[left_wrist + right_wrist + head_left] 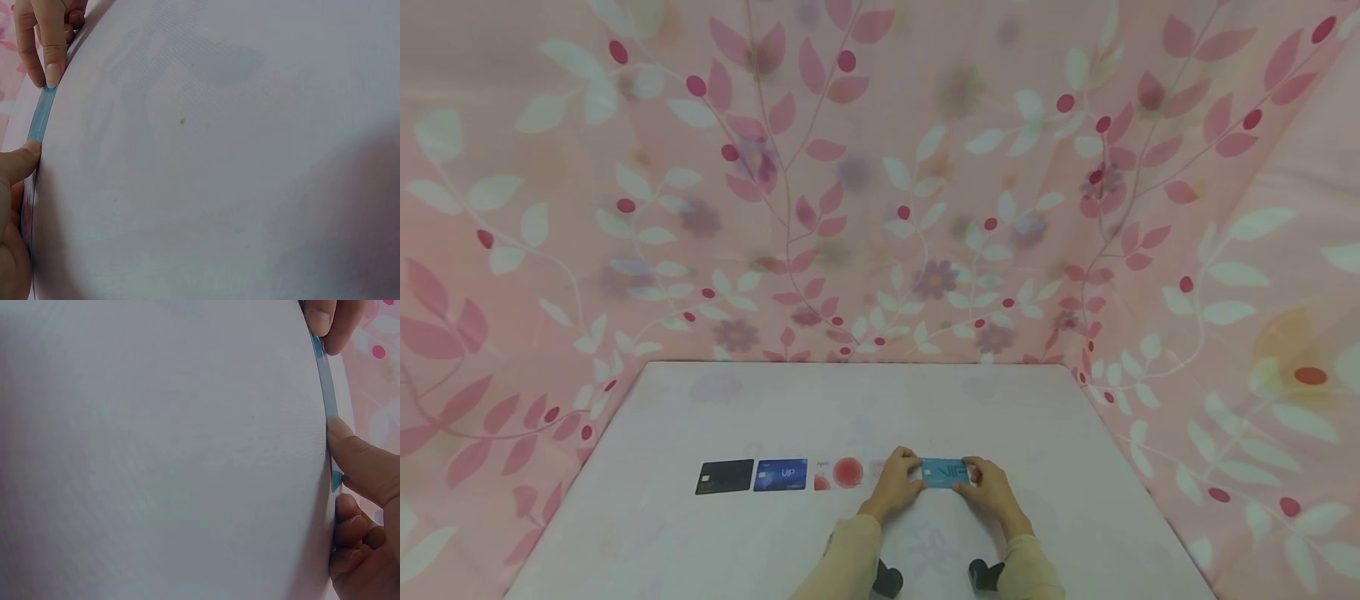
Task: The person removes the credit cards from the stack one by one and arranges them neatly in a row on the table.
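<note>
Seating teal VIP card (945, 472) flat on bench (715, 542), both hands pinching: left hand (898, 482), right hand (990, 487). Next, probably: square with 4-card row (797, 475), loosen both grips.

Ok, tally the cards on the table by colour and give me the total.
Black card: 1
Dark blue card: 1
White card with red circle: 1
Pale card, mostly hidden behind the left hand: 1
Light blue card, pinched between the left hand and the right hand: 1
Total: 5 cards
</note>
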`<state>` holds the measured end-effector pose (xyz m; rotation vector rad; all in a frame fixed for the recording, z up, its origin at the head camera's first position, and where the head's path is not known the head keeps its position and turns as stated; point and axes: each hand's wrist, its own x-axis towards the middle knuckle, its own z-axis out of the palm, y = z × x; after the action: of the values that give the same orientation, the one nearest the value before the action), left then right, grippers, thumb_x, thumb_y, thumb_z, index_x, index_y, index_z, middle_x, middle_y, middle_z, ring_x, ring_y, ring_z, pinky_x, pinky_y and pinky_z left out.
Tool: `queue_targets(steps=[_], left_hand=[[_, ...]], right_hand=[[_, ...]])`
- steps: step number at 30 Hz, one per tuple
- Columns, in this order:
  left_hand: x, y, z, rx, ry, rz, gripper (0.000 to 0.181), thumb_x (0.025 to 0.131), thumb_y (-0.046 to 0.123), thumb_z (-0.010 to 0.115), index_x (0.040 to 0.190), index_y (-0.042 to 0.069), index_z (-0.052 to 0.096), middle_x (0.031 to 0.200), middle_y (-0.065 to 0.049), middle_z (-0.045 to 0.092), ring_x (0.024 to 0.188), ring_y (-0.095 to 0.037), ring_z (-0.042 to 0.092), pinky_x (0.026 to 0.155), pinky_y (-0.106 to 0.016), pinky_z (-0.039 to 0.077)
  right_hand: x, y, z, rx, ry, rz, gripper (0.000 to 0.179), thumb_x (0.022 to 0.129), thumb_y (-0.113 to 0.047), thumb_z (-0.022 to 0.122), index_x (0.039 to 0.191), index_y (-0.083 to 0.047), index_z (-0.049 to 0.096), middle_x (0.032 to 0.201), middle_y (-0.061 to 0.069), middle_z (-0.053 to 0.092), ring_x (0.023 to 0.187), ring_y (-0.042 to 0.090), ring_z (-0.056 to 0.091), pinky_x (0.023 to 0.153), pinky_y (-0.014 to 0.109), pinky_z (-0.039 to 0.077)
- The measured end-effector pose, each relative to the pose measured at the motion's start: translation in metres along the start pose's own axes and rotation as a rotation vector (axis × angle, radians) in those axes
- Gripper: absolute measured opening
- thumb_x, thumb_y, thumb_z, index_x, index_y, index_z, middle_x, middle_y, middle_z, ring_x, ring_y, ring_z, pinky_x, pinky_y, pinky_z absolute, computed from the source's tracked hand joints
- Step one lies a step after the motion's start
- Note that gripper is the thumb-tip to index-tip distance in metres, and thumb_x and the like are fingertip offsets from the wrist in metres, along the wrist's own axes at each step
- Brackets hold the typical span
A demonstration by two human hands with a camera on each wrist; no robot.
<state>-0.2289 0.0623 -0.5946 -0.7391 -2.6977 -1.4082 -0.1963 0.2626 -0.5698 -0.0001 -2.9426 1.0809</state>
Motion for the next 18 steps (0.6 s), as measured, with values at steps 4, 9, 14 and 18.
queue_targets(steps=[4,9,14,18], left_hand=[[0.0007,0.0002,-0.0008,0.004,-0.005,0.006,0.037,0.076,0.002,0.075,0.109,-0.011,0.064,0.102,-0.011,0.054,0.094,-0.022,0.054,0.085,-0.031,0.048],[0.0019,0.0024,-0.003,-0.01,-0.038,-0.023,0.04,0.076,0.003,0.075,0.111,-0.012,0.063,0.104,-0.01,0.053,0.096,-0.022,0.054,0.086,-0.031,0.047],[0.0025,0.0019,-0.0028,-0.006,-0.046,-0.033,0.041,0.075,0.004,0.076,0.111,-0.011,0.063,0.104,-0.009,0.053,0.095,-0.02,0.053,0.086,-0.031,0.047],[0.0023,0.0015,-0.0026,0.002,-0.038,-0.028,0.041,0.075,0.004,0.076,0.111,-0.011,0.063,0.103,-0.01,0.053,0.096,-0.021,0.053,0.086,-0.032,0.047]], right_hand=[[0.0003,0.001,0.001,-0.007,0.009,0.0,0.05,0.074,-0.012,0.078,0.116,0.006,0.058,0.074,0.003,0.047,0.07,0.016,0.041,0.063,0.029,0.036],[0.0013,0.0018,0.0007,-0.02,0.009,0.003,0.05,0.075,-0.013,0.077,0.117,0.006,0.059,0.074,0.002,0.047,0.07,0.015,0.041,0.063,0.029,0.036],[0.0016,0.0019,0.0008,-0.023,0.022,-0.004,0.05,0.075,-0.014,0.077,0.116,0.006,0.059,0.074,0.001,0.047,0.07,0.014,0.041,0.063,0.028,0.036],[-0.0003,0.0014,0.0019,-0.003,0.051,-0.011,0.05,0.075,-0.015,0.078,0.115,0.008,0.06,0.075,0.002,0.049,0.071,0.014,0.042,0.062,0.028,0.038]])
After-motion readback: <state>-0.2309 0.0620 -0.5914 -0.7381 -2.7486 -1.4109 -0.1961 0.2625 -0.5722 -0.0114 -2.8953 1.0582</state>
